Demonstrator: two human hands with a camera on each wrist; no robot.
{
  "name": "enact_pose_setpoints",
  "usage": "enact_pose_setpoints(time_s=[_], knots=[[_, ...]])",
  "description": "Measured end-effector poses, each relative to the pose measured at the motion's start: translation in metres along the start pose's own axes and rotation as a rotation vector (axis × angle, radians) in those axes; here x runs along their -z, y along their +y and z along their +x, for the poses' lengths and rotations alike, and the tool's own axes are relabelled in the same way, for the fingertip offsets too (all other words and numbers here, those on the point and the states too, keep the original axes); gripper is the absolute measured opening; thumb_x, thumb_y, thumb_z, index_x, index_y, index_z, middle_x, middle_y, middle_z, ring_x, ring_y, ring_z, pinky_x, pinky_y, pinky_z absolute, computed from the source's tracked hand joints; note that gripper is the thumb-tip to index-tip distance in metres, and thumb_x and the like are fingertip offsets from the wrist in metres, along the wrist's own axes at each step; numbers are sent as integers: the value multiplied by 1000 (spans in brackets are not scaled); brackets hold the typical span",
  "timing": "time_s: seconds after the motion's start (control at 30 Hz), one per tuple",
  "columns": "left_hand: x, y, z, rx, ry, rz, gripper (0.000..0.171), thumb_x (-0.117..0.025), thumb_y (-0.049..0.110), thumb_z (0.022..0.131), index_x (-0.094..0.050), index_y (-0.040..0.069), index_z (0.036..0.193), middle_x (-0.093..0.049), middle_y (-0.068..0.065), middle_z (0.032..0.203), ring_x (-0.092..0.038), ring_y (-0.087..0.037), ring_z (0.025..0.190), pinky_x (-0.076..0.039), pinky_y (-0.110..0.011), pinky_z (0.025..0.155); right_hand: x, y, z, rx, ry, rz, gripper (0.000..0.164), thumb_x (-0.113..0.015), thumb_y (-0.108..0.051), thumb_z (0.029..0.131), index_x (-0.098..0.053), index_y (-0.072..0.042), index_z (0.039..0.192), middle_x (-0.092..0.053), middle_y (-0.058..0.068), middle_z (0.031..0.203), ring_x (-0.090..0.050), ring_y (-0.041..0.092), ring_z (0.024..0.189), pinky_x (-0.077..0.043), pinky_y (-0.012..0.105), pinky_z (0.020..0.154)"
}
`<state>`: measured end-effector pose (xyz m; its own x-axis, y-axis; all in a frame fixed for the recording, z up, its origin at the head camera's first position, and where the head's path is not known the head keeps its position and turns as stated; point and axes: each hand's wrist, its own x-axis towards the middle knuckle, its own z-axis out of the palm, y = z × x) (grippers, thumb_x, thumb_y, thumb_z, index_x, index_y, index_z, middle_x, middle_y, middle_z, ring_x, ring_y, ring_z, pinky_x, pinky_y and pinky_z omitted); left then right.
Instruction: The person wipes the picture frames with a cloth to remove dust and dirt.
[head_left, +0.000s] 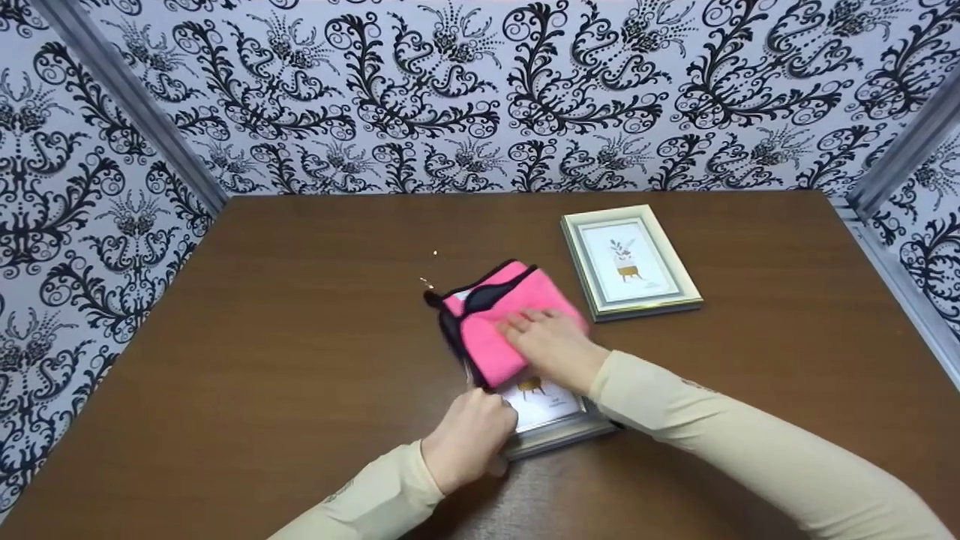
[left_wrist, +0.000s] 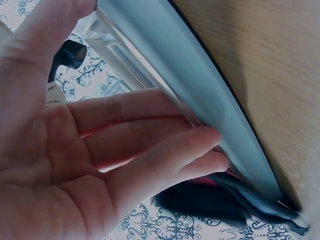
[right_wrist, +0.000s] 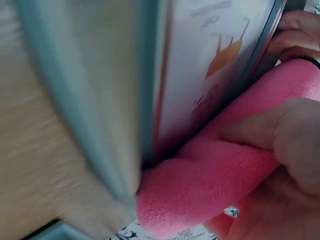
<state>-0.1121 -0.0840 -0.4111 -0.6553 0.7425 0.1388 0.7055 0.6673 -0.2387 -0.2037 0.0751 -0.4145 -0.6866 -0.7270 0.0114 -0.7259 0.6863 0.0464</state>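
Note:
A picture frame (head_left: 555, 437) with a plant-stand print lies on the table near me, partly covered by a folded pink cloth with black trim (head_left: 480, 337). My left hand (head_left: 471, 435) grips the frame's left side; the left wrist view shows its fingers at the side of the frame (left_wrist: 200, 85). Over the cloth lies my right hand (head_left: 555, 345), fingers spread across its top. In the right wrist view its thumb (right_wrist: 260, 125) presses into the fold of the pink cloth (right_wrist: 200, 185), holding it against the glass. Much of the print is hidden beneath the cloth.
A second picture frame (head_left: 626, 262) with a similar print lies face up farther back on the right. The brown wooden table (head_left: 315, 315) meets black-and-white patterned walls (head_left: 480, 97) at the back and sides. Small shiny bits (head_left: 426, 283) show beside the cloth.

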Motion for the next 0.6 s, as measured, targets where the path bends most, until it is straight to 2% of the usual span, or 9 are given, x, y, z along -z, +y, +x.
enact_pose_setpoints(time_s=[0.17, 0.3, 0.4, 0.47, 0.53, 0.6], knots=[[0, 0, 0, -13, 7, 37, 40, -91, 37, 42, -59, 20, 58, -58, 3, 59, -57, -16, 57, -50, -30, 52, 4, 9, -11, -121, -51, -45, 45, -59, -2, 91, -54, -3, 135, -54, 18, 134, -50, 38, 123, -44, 51, 94], [0, 0, 2, -18, 3, 34, 39, -91, 36, 43, -58, 19, 58, -57, 3, 58, -55, -13, 55, -50, -29, 52, 8, 6, -14, -182, -53, -49, 41, -60, -4, 90, -56, 3, 131, -57, 23, 127, -53, 41, 115, -48, 51, 80], [0, 0, 2, -21, 5, 30, 40, -91, 35, 41, -58, 20, 58, -58, 4, 58, -55, -12, 56, -50, -27, 52, 11, -1, -11, -191, -54, -11, 47, -67, -10, 86, -55, 8, 128, -60, 25, 116, -56, 40, 102, -50, 48, 70], [0, -1, 2, -20, 5, 23, 40, -92, 34, 40, -59, 20, 58, -58, 4, 59, -56, -12, 58, -50, -27, 52, 14, -5, -6, -184, -50, 42, 53, -72, -11, 82, -54, 10, 127, -61, 24, 112, -56, 38, 96, -50, 46, 69], [0, -1, 1, -17, 1, 29, 41, -92, 35, 40, -59, 20, 60, -59, 4, 61, -56, -13, 60, -50, -27, 52, 16, -8, 0, -155, -33, 104, 55, -74, -9, 77, -55, 8, 126, -62, 22, 108, -57, 37, 93, -50, 46, 72], [0, -1, 0, -13, -10, 31, 42, -92, 37, 40, -60, 20, 61, -59, 4, 63, -57, -15, 61, -51, -27, 53, 17, -9, 6, -101, -28, 178, 53, -70, -3, 78, -56, 5, 128, -63, 20, 113, -59, 37, 98, -50, 47, 80]])
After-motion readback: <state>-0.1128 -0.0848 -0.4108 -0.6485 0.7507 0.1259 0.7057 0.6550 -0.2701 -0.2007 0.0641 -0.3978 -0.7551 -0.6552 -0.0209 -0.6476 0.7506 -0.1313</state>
